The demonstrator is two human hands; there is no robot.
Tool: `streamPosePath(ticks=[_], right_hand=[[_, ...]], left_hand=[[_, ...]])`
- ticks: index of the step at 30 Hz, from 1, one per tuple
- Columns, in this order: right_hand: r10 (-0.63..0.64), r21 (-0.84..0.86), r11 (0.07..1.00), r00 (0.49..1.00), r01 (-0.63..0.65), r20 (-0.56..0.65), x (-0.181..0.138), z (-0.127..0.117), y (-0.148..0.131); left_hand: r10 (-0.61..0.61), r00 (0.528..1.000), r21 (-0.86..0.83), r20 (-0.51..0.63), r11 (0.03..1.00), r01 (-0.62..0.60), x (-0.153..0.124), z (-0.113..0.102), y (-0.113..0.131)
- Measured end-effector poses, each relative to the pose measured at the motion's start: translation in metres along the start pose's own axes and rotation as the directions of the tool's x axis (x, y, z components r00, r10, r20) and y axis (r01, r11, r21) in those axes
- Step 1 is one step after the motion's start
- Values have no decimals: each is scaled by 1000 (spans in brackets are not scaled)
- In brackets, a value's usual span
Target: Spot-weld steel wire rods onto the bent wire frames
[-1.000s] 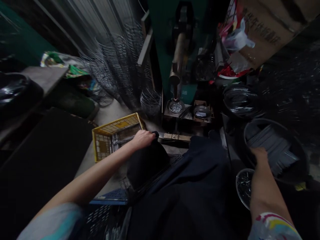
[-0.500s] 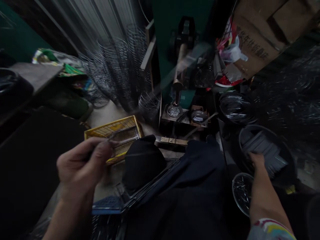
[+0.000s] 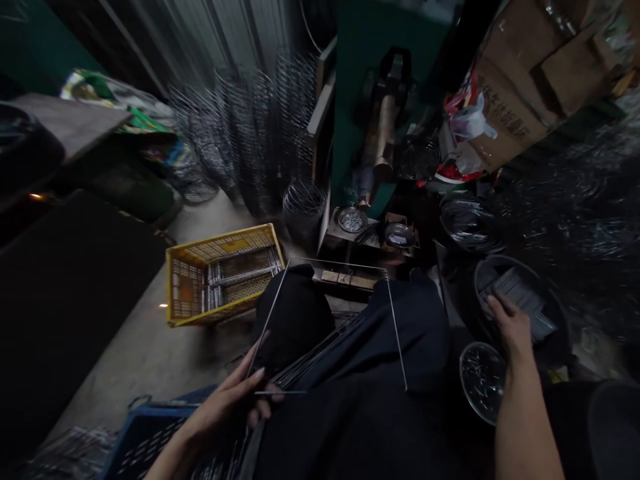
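My left hand is closed on a thin bent wire frame, which spans above my lap with its far side towards the machine. One short straight end of wire shows by the fingers. Across my dark-clothed legs lie several more wires, loosely bundled. At the right, my right hand is at the near side of a black tub of flat grey pieces. Its thumb and fingers are pinched together over them; what they grip is too dark to make out.
A yellow crate with wire pieces stands at the left, a blue basket below it. Ahead is a green machine with a small dish. A bowl of small metal bits sits near my right forearm. Coiled wire stands behind.
My left hand has come down and towards my lap, and the wire frame now shows clearly over my legs. My right hand has drawn slightly up and changed its grip at the tub.
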State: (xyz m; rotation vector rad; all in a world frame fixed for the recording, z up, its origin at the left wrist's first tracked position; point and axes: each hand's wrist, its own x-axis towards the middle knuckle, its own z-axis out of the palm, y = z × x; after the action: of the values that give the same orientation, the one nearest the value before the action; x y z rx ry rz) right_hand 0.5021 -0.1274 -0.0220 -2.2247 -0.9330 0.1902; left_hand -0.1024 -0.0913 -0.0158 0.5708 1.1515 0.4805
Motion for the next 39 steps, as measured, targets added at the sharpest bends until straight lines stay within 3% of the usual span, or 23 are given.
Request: streamPosePath(ticks=[3, 6, 9, 11, 14, 18, 21, 25, 30, 35, 39], right_hand=[[-38, -41, 998, 997, 40, 65, -24, -6, -35], [-109, 35, 994, 989, 106, 96, -44, -18, -75], [-213, 103, 974, 969, 201, 125, -63, -33, -112], [-316, 131, 946, 929, 295, 191, -77, -41, -135], [-498, 147, 866, 796, 479, 343, -101, -40, -165], [-635, 171, 734, 575, 657, 516, -129, -12, -191], [-652, 197, 692, 485, 694, 582, -139, 14, -193], [-636, 183, 701, 490, 689, 596, -142, 32, -183], [-585, 137, 726, 499, 674, 639, -139, 33, -174], [-583, 150, 721, 475, 677, 659, -142, 42, -175], [-628, 242, 701, 420, 670, 655, -160, 73, -194]], left_hand=[[62, 998, -114, -22, 991, -64, -3, -16, -9], [126, 991, -134, -44, 982, -131, 2, -24, -10], [183, 983, -117, 32, 977, -178, 13, -15, -3], [219, 972, -127, 87, 970, -207, 23, -6, 3], [261, 957, -139, 128, 960, -243, 36, 4, 7], [264, 951, -114, 159, 962, -248, 44, 12, 7], [235, 960, -103, 152, 970, -221, 42, 17, 8], [193, 973, -138, 124, 975, -176, 37, 23, 8], [199, 974, -128, 107, 974, -185, 39, 22, 7], [205, 970, -114, 128, 975, -191, 38, 26, 12], [206, 964, -128, 169, 974, -186, 40, 45, 13]])
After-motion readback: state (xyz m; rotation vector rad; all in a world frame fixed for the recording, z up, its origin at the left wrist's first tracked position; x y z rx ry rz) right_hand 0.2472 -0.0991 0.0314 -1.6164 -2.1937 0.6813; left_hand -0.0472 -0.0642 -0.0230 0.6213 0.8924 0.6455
